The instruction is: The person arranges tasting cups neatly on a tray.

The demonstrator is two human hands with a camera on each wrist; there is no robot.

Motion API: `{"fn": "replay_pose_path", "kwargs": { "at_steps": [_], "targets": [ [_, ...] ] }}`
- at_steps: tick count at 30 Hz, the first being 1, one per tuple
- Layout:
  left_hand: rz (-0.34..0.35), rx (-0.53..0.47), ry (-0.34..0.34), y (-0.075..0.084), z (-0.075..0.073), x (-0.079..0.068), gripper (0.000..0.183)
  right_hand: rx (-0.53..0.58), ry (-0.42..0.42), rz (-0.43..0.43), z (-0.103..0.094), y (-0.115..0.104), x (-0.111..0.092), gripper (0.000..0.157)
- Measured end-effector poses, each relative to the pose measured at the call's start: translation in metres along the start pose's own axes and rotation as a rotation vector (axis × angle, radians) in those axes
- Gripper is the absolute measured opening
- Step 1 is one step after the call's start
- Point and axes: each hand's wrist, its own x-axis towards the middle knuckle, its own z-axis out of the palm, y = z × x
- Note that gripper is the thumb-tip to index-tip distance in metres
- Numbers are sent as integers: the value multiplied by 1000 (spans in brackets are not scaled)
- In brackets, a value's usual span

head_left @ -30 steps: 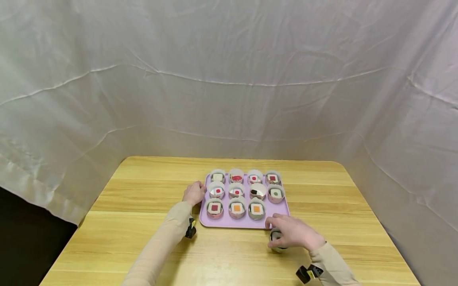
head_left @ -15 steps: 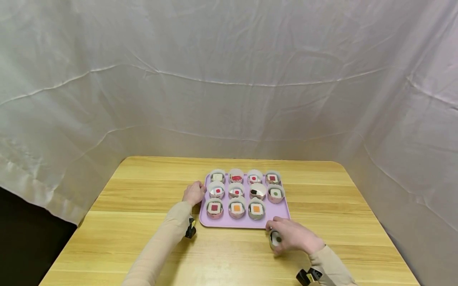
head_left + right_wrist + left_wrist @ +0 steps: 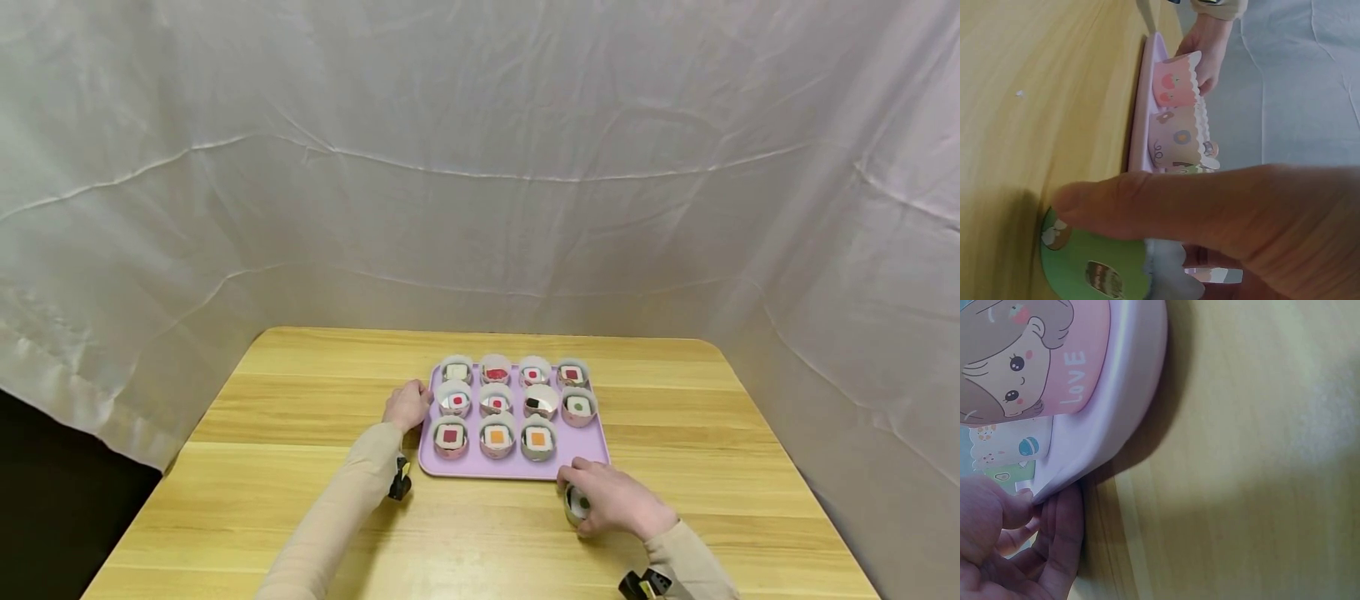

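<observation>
My left hand (image 3: 406, 407) pinches the left rim of a lilac tray (image 3: 577, 450); in the left wrist view the thumb lies on top and the fingers curl below the rim. Several paper baking cups stand on the tray in rows, each with a small block or slice, such as a cup with an orange-centred square (image 3: 537, 438). Just off the tray's near right corner, my right hand (image 3: 618, 500) grips a green paper cup (image 3: 1100, 269) between thumb and fingers. This cup stands on the table, holding a white piece with a green dot.
The wooden table (image 3: 315, 400) extends around the tray. Pale cloth (image 3: 480, 233) hangs behind and at both sides. A pink cup lettered LOVE (image 3: 1079, 375) stands close to my left hand. A small white scrap (image 3: 1019, 94) lies on the table.
My right fingers and thumb have closed around the green cup, which looks slightly turned or shifted. The left hand, the tray and its cups have stayed put.
</observation>
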Motion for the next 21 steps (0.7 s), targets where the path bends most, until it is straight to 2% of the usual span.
{"fn": "replay_pose_path", "kwargs": {
  "at_steps": [5, 10, 17, 21],
  "targets": [
    [20, 9, 21, 0, 0, -1, 20, -54, 40, 6, 5, -2, -1, 52],
    [6, -13, 7, -2, 1, 2, 20, -78, 60, 2, 8, -2, -2, 51],
    [27, 5, 16, -5, 2, 8, 16, -45, 53, 5, 9, 0, -3, 51],
    [7, -4, 1, -3, 1, 5, 18, -16, 60, 6, 8, 1, -3, 51]
  ]
}}
